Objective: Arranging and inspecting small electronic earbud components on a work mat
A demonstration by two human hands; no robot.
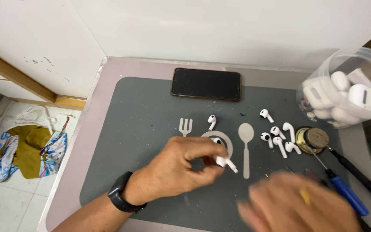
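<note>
Two hands work over a grey mat [142, 129]. Left hand [177, 169] pinches a white earbud [225, 162]; right hand [299, 206] is blurred, its grip unclear.

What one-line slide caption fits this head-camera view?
Left hand pinches a white earbud over a grey placemat, loose earbuds and screwdrivers nearby; blurred right hand.
</note>
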